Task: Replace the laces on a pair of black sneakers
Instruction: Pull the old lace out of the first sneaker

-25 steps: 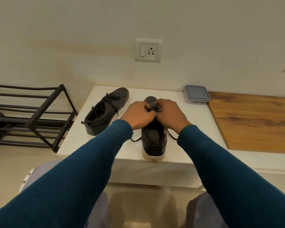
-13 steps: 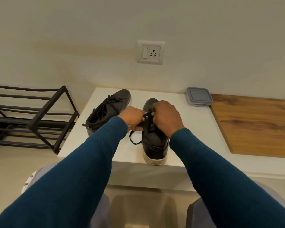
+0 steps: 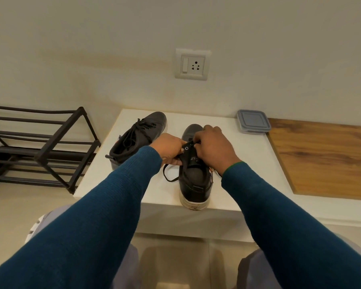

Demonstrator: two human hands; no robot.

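Two black sneakers stand on a white table (image 3: 252, 155). The near sneaker (image 3: 195, 182) points away from me, heel with white sole at the table's front edge. My left hand (image 3: 170, 150) pinches its left eyelet flap, and my right hand (image 3: 214, 146) grips the black lace at the upper eyelets. A loop of that black lace (image 3: 169, 174) trails on the table left of the shoe. The far sneaker (image 3: 138, 138) lies to the left, angled, its laces threaded. My fingers hide the lace end.
A grey lidded plastic box (image 3: 253, 122) sits at the table's back right. A wooden surface (image 3: 325, 157) adjoins the table on the right. A black metal shoe rack (image 3: 42, 147) stands on the floor at left. A wall socket (image 3: 192, 64) is above.
Both hands have drawn back slightly from the toe towards the tongue. The left hand has dropped to the shoe's left side, and a lace loop has come out onto the table.
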